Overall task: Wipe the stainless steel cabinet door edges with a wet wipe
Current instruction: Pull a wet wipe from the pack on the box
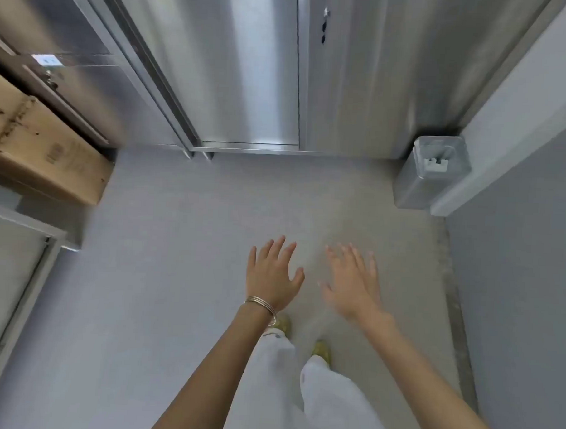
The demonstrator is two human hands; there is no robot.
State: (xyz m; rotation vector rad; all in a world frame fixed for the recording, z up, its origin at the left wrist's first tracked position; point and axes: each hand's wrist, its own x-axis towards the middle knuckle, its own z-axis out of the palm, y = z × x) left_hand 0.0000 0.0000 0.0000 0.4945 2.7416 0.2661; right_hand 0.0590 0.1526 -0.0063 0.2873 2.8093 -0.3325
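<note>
A tall stainless steel cabinet stands ahead, its left door point(236, 69) and right door point(378, 82) meeting at a vertical edge point(301, 72). A small lock point(326, 13) sits near the top of the right door. My left hand point(272, 275), with thin bangles at the wrist, hovers palm down over the floor with fingers spread and holds nothing. My right hand point(353, 282) hovers beside it, fingers also spread and empty. Both hands are well short of the cabinet. No wet wipe is in view.
A grey lidded bin point(429, 175) stands at the cabinet's right foot against a white wall point(523, 111). A cardboard box point(47, 152) lies at the left under another steel unit point(56, 35). A white cabinet point(10, 267) is at the near left. Grey floor point(209, 227) lies between.
</note>
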